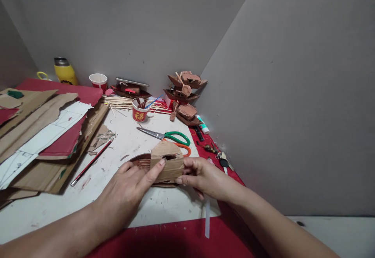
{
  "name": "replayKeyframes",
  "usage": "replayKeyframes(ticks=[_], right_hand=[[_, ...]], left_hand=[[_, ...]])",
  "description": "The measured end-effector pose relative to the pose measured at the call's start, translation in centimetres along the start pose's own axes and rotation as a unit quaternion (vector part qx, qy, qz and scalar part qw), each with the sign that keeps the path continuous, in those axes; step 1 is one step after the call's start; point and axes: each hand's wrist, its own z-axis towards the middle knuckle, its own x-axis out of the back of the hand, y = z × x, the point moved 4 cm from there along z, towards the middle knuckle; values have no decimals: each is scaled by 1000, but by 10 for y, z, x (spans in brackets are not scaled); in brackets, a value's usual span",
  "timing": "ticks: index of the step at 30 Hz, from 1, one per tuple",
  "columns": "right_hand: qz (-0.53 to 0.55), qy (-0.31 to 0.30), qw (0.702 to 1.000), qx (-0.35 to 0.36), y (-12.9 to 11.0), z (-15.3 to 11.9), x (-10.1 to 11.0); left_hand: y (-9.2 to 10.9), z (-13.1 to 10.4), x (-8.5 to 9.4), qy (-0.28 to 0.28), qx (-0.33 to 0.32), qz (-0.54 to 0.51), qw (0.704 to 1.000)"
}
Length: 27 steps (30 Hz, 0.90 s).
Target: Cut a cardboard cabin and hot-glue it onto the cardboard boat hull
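A small cardboard model boat [141, 162] sits low over the white sheet in front of me, with a folded cardboard cabin [170, 171] across its middle. The cabin has a dark, ragged slot in its upper part. My left hand [129, 187] grips the boat's left side, its index finger stretched to the edge of that slot. At the cabin's right end, the thumb and fingers of my right hand [199, 176] close on the cardboard. Part of the hull is hidden by my hands and the cabin. Just behind lie scissors [177, 137] with green and orange handles.
Cardboard sheets [84, 148] pile up at left, beside a red pencil [92, 163]. Several brown model boats [187, 111] stand at the back by a paper cup [140, 111] and wooden sticks [120, 102]. Keys [224, 160] and a glue stick [208, 219] lie at right, near the wall.
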Motion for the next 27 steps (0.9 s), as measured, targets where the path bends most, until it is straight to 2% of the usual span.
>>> replayKeyframes(ticks=[6,12,14,15,16,18,20,22,25,27], right_hand=[[-3,6,1000,2,0,5,2],[-2,40,999,0,-5,2,4],[-19,78,997,18,-10,-12,12],[-41,117,992,34,-10,-22,18],[-78,163,982,52,-10,-34,27],[-156,274,948,37,2,-61,46],[-265,337,903,9,22,-86,60],[-367,352,861,-2,44,-101,66],[-432,313,845,-31,71,-104,62],[-444,298,844,-33,78,-96,58]], left_hand=[[-10,4,-7,12,2,-27,1000],[-11,4,-2,-2,56,-44,997],[-10,1,2,0,66,-55,996],[-10,0,4,1,74,-59,995],[-11,-2,6,2,84,-60,995],[-12,-4,8,1,99,-59,993],[-14,-4,9,-2,100,-53,994],[-15,-4,9,-3,86,-47,995],[-15,-3,9,-6,69,-43,997],[-16,-3,9,-8,65,-42,997]])
